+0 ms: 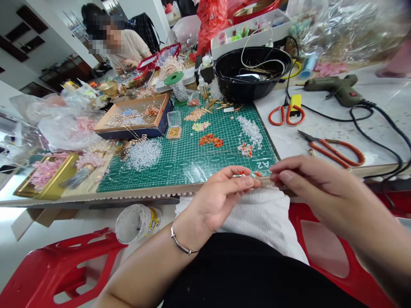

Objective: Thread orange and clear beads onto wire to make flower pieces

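My left hand [221, 192] pinches a small piece with orange beads [257, 174] just above the table's front edge. To its right, my right hand [305, 175] has thumb and fingertips pressed together; what sits between them is too fine to make out. The hands are a short way apart. Beyond them on the green cutting mat [180, 167] lie a pile of orange beads [211, 140], a small red-and-clear bead cluster [245, 149] and a spread of clear beads [251, 131].
Orange-handled pliers [337, 149], scissors [287, 116] and a glue gun [340, 89] with its cord lie at right. A black basin [252, 75] stands behind the mat. At left are a bead box [135, 115] and clear beads [143, 154]. A person [128, 47] sits across.
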Tool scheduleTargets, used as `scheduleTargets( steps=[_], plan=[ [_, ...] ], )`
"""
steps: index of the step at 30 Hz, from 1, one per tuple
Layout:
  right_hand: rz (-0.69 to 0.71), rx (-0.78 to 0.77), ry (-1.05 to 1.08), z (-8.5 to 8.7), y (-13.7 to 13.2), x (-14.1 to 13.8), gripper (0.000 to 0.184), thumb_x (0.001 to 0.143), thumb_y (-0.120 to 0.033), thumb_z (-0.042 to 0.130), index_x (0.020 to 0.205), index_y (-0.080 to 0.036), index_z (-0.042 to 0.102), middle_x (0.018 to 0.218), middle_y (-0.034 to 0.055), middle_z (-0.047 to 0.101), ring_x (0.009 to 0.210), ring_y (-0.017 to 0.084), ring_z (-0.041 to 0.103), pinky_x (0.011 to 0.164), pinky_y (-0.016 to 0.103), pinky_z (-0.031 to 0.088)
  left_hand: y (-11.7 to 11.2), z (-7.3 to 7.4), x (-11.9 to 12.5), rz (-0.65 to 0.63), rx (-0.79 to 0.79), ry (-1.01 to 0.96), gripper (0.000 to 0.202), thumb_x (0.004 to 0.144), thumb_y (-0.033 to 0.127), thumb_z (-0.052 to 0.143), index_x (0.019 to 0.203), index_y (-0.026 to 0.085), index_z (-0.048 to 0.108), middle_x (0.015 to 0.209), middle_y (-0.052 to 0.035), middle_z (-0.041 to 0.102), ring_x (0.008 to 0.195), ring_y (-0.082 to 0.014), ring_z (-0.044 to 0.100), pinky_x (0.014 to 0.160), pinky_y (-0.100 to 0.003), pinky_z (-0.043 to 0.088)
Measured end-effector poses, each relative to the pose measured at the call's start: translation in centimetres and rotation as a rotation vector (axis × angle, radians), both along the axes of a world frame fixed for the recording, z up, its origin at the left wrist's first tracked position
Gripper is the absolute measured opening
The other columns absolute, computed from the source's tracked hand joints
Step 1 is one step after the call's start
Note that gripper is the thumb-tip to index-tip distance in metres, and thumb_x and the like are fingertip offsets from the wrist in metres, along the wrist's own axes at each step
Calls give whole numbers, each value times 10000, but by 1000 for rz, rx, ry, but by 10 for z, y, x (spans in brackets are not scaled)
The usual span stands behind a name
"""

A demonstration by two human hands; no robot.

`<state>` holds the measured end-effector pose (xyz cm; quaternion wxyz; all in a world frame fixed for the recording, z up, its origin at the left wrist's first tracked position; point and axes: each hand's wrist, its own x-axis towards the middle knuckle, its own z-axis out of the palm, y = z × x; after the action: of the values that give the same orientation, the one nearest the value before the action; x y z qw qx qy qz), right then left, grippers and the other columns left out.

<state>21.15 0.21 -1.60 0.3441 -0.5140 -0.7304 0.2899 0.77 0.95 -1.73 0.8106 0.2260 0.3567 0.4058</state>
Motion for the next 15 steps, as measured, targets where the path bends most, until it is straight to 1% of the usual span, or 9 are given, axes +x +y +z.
scheduleTargets(
  steps=[1, 2, 3, 5, 7, 10, 12, 15],
  plan=[
    [43, -94, 45, -6, -3, -4, 252, 1018, -407, 496, 1054, -240, 682, 911, 48, 756, 830, 229, 731, 708, 351, 591, 1, 0, 0, 35, 7, 9, 241, 734, 131, 824, 909, 152, 659, 820, -24, 741, 825, -122, 687, 900, -270, 452],
    [107, -142, 66, -12, -7, -9, 266, 1025, -411, 487, 1040, -243, 693, 941, 48, 767, 875, 228, 739, 738, 344, 603, 1, 0, 1, 64, 11, 22, 228, 740, 132, 817, 907, 155, 664, 818, -20, 742, 821, -117, 680, 881, -264, 449],
    [173, -147, 62, -17, -10, -14, 261, 1027, -401, 488, 1051, -244, 694, 981, 48, 774, 915, 223, 743, 765, 334, 610, 2, 0, 1, 84, 14, 33, 221, 743, 132, 813, 905, 159, 665, 813, -16, 741, 815, -115, 674, 863, -261, 448],
    [237, -67, 33, -26, -17, -26, 214, 1024, -347, 505, 1095, -239, 676, 1015, 43, 777, 922, 196, 748, 770, 296, 617, 2, 1, 2, 93, 14, 46, 222, 744, 135, 808, 906, 169, 660, 806, -14, 743, 812, -121, 668, 823, -263, 449],
    [224, 40, 8, -33, -22, -35, 195, 1026, -261, 479, 1121, -221, 645, 1003, 49, 771, 892, 176, 746, 744, 268, 612, 1, 1, 3, 86, 20, 48, 228, 745, 136, 805, 911, 170, 652, 804, -19, 747, 812, -125, 666, 808, -266, 451],
    [181, 193, -53, -43, -23, -38, 279, 995, -128, 392, 1130, -190, 629, 989, 99, 756, 895, 212, 730, 736, 321, 588, -1, 1, 4, 99, 46, 42, 244, 745, 130, 807, 921, 158, 641, 783, -21, 745, 799, -116, 665, 824, -261, 451],
    [180, 298, -122, -48, -22, -37, 318, 950, -83, 400, 1128, -181, 645, 928, 115, 750, 823, 234, 713, 691, 349, 556, -2, 2, 5, 103, 46, 39, 276, 736, 121, 815, 935, 155, 627, 769, -20, 744, 774, -107, 664, 808, -251, 451],
    [223, 396, -226, -52, -21, -35, 337, 904, -65, 445, 1130, -176, 670, 778, 86, 718, 673, 215, 657, 599, 325, 493, -4, 6, 6, 109, 22, 28, 326, 725, 119, 825, 965, 155, 606, 765, -24, 744, 756, -105, 672, 772, -244, 456]
  ],
)
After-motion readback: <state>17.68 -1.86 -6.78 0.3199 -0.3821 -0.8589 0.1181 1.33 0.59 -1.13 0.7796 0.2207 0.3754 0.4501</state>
